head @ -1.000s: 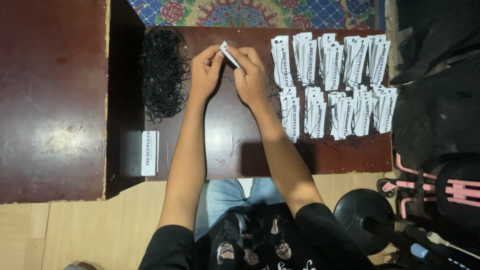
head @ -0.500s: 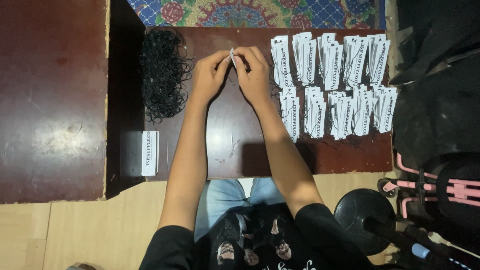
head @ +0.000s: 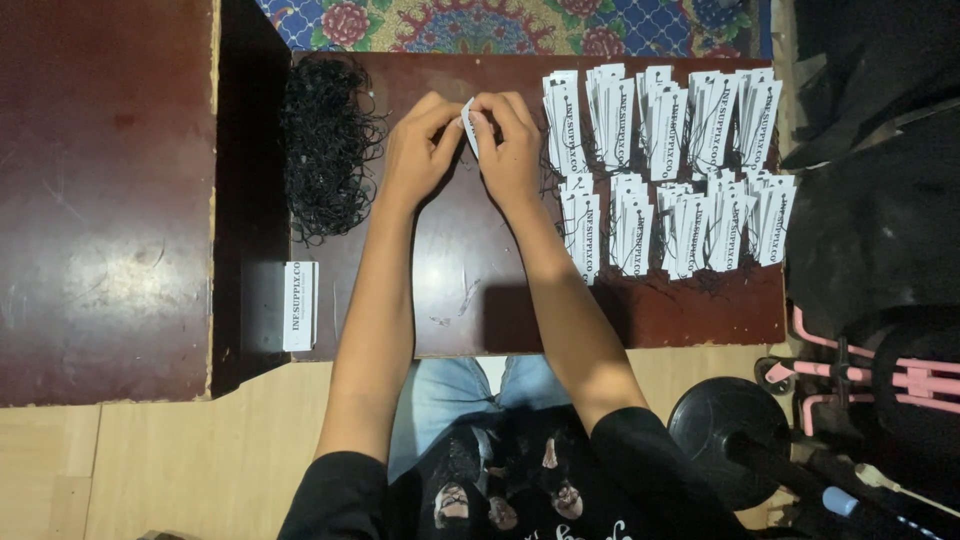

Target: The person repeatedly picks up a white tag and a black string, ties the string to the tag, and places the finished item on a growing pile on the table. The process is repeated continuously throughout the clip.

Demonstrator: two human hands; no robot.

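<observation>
1. A dark wooden table (head: 500, 310) fills the middle of the frame.
2. White paper tags (head: 665, 165) lie in two rows of stacks at the upper right of the table.
3. A heap of black string loops (head: 325, 150) lies at the upper left of the table.
4. A small stack of white tags (head: 298, 305) sits at the lower left.
5. The left hand (head: 420, 150) and right hand (head: 510, 150) meet at upper centre, fingertips pressed together.
6. Both hands pinch a single white tag (head: 468, 118) between them, just above the knuckles.
</observation>
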